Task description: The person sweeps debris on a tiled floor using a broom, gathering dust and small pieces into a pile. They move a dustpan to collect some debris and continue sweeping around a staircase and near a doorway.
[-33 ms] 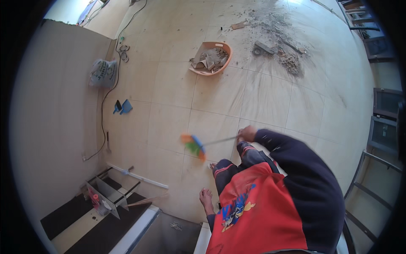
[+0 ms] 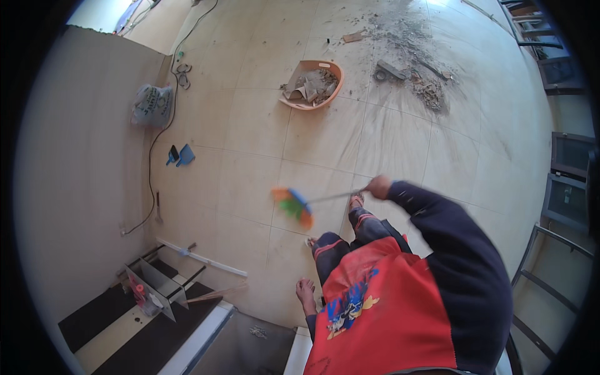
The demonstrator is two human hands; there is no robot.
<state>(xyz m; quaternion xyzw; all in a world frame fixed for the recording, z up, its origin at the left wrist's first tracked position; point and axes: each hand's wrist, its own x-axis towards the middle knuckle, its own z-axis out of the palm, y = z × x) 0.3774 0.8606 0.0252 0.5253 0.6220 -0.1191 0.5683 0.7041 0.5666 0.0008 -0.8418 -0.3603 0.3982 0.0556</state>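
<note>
My right hand (image 2: 378, 186) is closed around the grey handle of a small broom (image 2: 294, 207), held out to the left. Its orange, green and blue bristle head is a little blurred and lies over the tiled floor in front of my feet; whether it touches the tiles I cannot tell. My left hand (image 2: 305, 292) hangs low beside my leg, holding nothing, with its fingers loosely bent. Farther ahead, an orange basket (image 2: 340, 78) holds debris and torn cardboard. Right of it, a heap of grey rubble (image 2: 429, 98) and dust streaks cover the tiles.
A blue dustpan (image 2: 186, 155) and a dark brush (image 2: 173, 154) lie at the left. A cable (image 2: 152, 169) runs along the wall past a stuffed plastic bag (image 2: 152, 106). A metal ladder (image 2: 550, 287) stands at the right; a small rack (image 2: 153, 287) is at the lower left.
The broom head has moved slightly right and away from me. My right hand has shifted a little to the right with the handle. My left hand has hardly moved.
</note>
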